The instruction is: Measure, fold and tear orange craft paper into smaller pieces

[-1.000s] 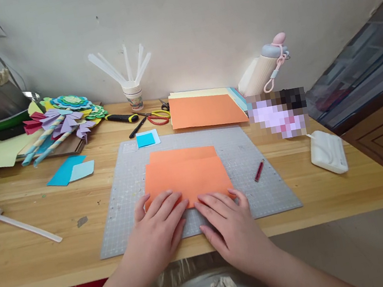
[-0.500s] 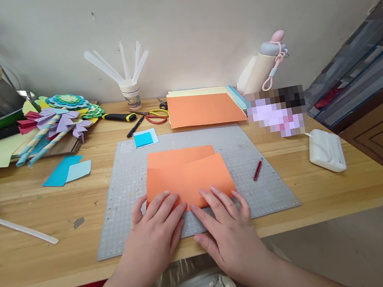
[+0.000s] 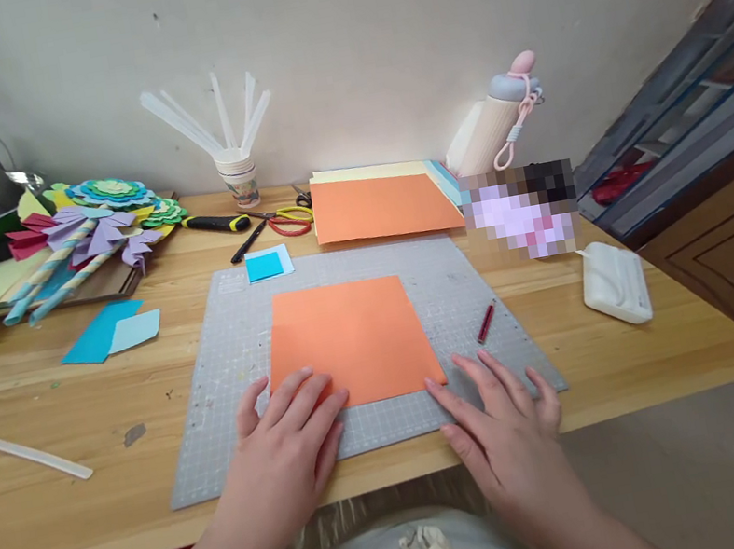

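Not seeing the upper orange layer poking out askew at the right like half a second back; now seeing one neat outline of orange paper [image 3: 356, 338], lying on the grey cutting mat [image 3: 446, 298] toward the near edge of the worktop [image 3: 698, 339]. Also noticing the right hand [image 3: 512, 429] having shifted right, now loosely spread, gripping nothing, seemingly touching the paper's near right corner with just the index fingertip. Keeping the left hand [image 3: 285, 454] open too, laying its fingers flat over the near left corner and so hiding that bit.

Facing one straight side toward the worktop's near edge, looking a touch longer left to right, though hard to be sure of the long axis at this angle.

Otherwise, spotting a dark red pen-like tool [image 3: 486, 322] lying slanted on the mat right of the paper, small blue slips [image 3: 264, 266] at the mat's far left corner, and scissors [image 3: 291, 220] plus a paper stack [image 3: 387, 205] lining the worktop's far edge.
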Tool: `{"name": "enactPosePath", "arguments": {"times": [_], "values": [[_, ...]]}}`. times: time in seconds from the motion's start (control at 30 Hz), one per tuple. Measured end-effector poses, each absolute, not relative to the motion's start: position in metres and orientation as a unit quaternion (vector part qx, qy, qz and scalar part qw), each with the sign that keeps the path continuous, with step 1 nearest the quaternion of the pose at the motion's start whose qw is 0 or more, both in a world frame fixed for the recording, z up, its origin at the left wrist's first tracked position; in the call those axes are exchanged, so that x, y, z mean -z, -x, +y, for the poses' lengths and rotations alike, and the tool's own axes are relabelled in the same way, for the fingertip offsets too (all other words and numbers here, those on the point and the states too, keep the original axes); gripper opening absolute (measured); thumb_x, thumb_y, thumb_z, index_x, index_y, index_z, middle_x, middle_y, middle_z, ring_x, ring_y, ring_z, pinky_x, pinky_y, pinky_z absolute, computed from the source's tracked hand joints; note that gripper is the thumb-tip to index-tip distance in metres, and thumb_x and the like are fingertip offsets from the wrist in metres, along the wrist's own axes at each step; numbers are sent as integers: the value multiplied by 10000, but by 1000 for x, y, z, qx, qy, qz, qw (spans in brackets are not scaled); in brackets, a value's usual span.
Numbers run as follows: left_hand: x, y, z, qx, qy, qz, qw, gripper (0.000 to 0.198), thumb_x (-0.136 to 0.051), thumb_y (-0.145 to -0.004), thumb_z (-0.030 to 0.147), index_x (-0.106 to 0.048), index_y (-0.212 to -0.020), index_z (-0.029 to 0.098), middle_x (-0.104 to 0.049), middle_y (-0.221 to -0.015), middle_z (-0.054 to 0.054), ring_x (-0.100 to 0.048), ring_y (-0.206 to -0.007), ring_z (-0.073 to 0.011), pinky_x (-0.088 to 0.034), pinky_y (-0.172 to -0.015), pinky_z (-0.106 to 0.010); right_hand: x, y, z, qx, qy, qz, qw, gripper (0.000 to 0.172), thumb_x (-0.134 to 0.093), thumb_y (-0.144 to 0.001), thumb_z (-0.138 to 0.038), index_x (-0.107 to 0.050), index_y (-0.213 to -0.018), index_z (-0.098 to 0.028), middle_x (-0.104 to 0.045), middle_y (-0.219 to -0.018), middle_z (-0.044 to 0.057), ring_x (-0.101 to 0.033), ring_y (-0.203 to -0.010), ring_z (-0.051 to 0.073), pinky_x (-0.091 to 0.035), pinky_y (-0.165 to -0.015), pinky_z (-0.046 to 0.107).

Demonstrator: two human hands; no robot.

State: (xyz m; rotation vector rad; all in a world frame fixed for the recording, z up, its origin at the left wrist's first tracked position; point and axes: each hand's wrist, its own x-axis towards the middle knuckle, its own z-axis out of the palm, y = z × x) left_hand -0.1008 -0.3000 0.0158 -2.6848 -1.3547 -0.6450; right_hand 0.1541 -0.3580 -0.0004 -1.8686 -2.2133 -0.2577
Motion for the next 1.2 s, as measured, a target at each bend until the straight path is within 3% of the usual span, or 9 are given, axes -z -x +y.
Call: {"name": "enactPosePath", "arguments": {"times": [0.2, 0.4, 0.53, 0.77, 1.07, 1.2], "values": [[-17, 83, -306, 201, 854, -479, 29, 226, -437, -939, 231, -655, -999, 229, -678, -1125, -39, -554, -1162, -245, -216, -1073, -466, 11, -162, -363, 73, 646, -751, 114, 400, -370, -956, -324, -567, -1304, -334, -521, -1368, 92, -394, -1313, 301, -267, -1007, 628], [-10, 42, -316, 199, 872, -446, 22, 309, -553, -894, 447, -601, -1175, 326, -614, -1284, 2, -506, -1214, -223, -156, -1116, -441, 16, -159, -362, 84, 632, -759, 129, 398, -393, -956, -335, -556, -1316, -291, -547, -1342, 106, -416, -1299, 289, -257, -1026, 610], [-9, 42, -325, 210, 853, -477, 38, 294, -548, -897, 457, -643, -1134, 312, -633, -1259, -4, -510, -1213, -230, -111, -1139, -432, 17, -160, -362, 78, 640, -754, 126, 391, -412, -951, -345, -560, -1310, -294, -535, -1353, 106, -412, -1305, 290, -249, -1037, 602], [-11, 81, -338, 205, 802, -558, 66, 303, -459, -936, 401, -685, -1119, 316, -646, -1194, -78, -510, -1182, -278, -195, -1083, -509, 17, -160, -363, 75, 637, -756, 133, 387, -404, -949, -326, -566, -1298, -281, -536, -1333, 105, -415, -1298, 298, -249, -1032, 612], [-1, 144, -342, 157, 789, -580, 124, 320, -538, -875, 391, -647, -1175, 373, -582, -1260, -81, -476, -1200, -309, -288, -1020, -531, 22, -165, -363, 75, 631, -760, 133, 395, -424, -933, -334, -560, -1303, -300, -531, -1322, 99, -428, -1284, 309, -247, -1028, 624], [-6, 155, -342, 156, 785, -582, 144, 320, -497, -882, 364, -679, -1141, 322, -589, -1215, -114, -483, -1181, -344, -317, -993, -551, 22, -166, -363, 72, 632, -761, 131, 403, -418, -935, -348, -558, -1311, -319, -536, -1317, 93, -440, -1273, 314, -255, -1025, 623]]}}
